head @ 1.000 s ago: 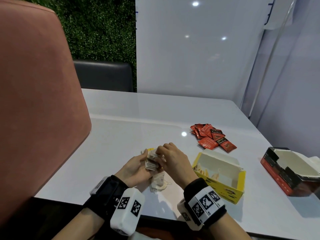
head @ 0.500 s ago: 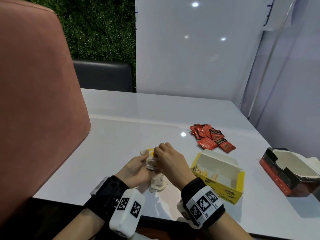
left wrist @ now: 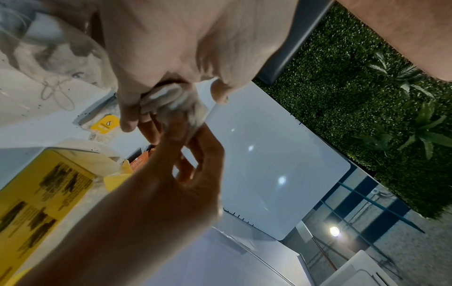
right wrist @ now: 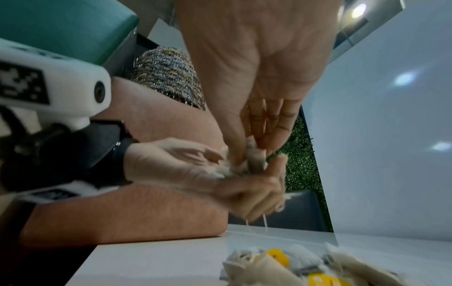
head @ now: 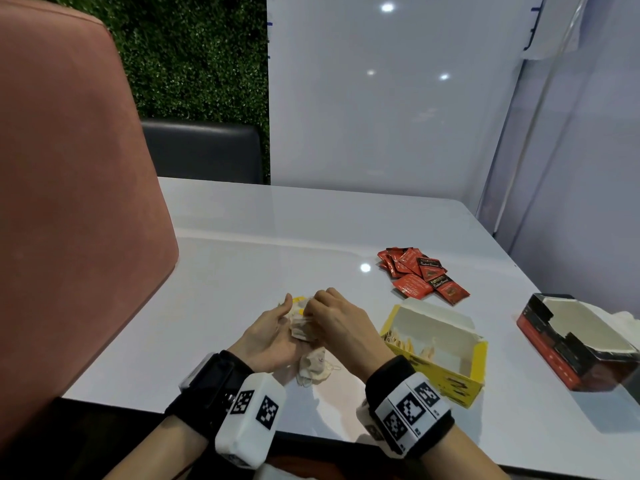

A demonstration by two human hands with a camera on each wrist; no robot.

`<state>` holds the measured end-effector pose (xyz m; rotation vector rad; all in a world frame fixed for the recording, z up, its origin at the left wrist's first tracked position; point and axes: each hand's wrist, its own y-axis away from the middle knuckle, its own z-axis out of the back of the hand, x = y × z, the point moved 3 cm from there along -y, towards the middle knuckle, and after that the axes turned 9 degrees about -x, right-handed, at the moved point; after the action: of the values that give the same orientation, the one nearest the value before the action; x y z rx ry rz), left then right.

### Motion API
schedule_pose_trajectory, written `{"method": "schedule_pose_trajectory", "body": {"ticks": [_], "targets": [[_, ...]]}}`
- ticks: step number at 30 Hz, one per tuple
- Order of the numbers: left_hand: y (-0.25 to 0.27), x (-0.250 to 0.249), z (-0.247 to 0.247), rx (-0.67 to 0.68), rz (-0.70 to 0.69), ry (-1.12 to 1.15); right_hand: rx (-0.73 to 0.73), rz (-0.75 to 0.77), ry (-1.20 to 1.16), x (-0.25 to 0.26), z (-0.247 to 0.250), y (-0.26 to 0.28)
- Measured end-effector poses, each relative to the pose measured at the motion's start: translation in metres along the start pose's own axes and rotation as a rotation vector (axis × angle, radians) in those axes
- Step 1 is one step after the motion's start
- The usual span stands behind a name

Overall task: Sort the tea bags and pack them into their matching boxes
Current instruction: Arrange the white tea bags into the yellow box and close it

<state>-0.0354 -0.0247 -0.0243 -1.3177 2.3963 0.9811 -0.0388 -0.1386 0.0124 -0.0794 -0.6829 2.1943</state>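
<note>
My left hand (head: 277, 332) lies palm up near the table's front edge and cradles a small stack of pale paper tea bags (head: 300, 329), with its fingers curled under the stack. From above, my right hand (head: 323, 311) pinches the same stack (right wrist: 254, 158) with its fingertips. More paper tea bags with yellow tags (head: 313, 370) lie loose on the table under the hands. The open yellow box (head: 437, 375) stands just right of my right wrist and holds several paper tea bags. Red foil tea sachets (head: 422, 275) lie in a heap behind it. A red and black box (head: 554, 351) stands open at the far right.
A pink chair back (head: 69, 220) fills the left side, close to the table's (head: 259, 258) left edge. A dark seat (head: 204, 150) and a green hedge wall stand behind the table, and a white panel is behind it on the right. Something white lies beyond the red box.
Both hands stay together over the tea bag stack. The right fingers have shifted slightly on it. The boxes and sachets have not moved.
</note>
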Motion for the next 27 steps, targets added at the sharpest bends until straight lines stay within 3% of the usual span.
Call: {"method": "schedule_pose_trajectory", "body": {"ticks": [3, 10, 15, 18, 24, 27], "targets": [[0.001, 0.002, -0.004, -0.009, -0.036, -0.012, 0.079, -0.065, -0.048, -0.004, 0.002, 0.002], [-0.006, 0.005, 0.003, -0.027, -0.042, -0.053, 0.045, -0.022, -0.038, -0.006, 0.003, 0.003], [-0.006, 0.005, 0.006, -0.034, -0.071, -0.088, -0.081, -0.184, -0.188, -0.019, 0.005, 0.001], [-0.004, 0.005, 0.006, -0.029, -0.061, -0.123, -0.114, -0.191, -0.163, -0.021, 0.007, -0.001], [-0.001, 0.006, 0.000, -0.015, -0.055, -0.094, 0.072, -0.064, -0.097, -0.010, 0.005, 0.005], [-0.002, 0.005, 0.002, -0.021, -0.061, -0.077, 0.093, -0.035, -0.050, -0.010, 0.005, 0.004]]}}
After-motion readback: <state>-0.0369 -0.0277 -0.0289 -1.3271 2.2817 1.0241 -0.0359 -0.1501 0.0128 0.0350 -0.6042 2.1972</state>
